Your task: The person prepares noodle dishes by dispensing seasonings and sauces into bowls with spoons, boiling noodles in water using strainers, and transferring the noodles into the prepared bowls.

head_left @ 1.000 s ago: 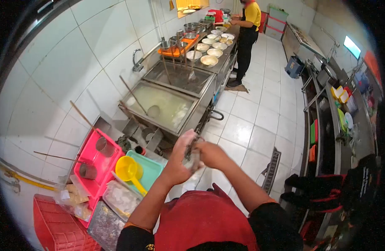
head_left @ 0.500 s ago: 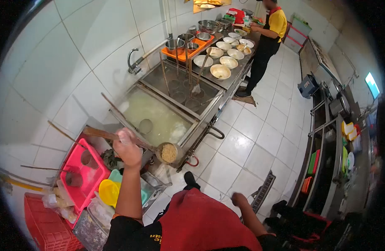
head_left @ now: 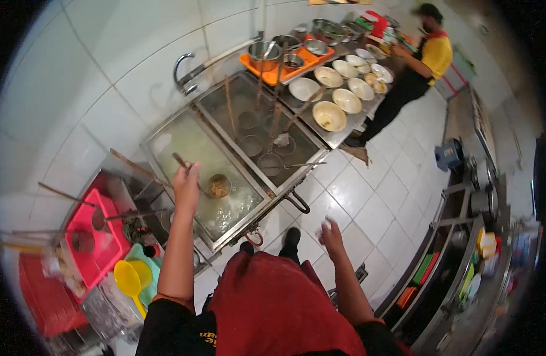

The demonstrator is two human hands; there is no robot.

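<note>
My left hand is closed round the wooden handle of a noodle strainer. The strainer's round basket is in the cloudy water of the near vat, with yellowish noodles inside it. Bubbles break the surface by the vat's front edge. To the right of the vat my right hand hangs over the floor, holding nothing, its fingers apart and a little blurred. Another wooden handle lies across the vat's left rim.
Several strainers stand in the second vat. Beyond it are cream bowls and an orange tray of metal pots. A co-worker stands at the counter. On the left are a pink basin and a yellow dipper.
My left hand has carried the noodle strainer from beside the vat's front edge into the water. My right hand has risen and its fingers have spread. The view has shifted.
</note>
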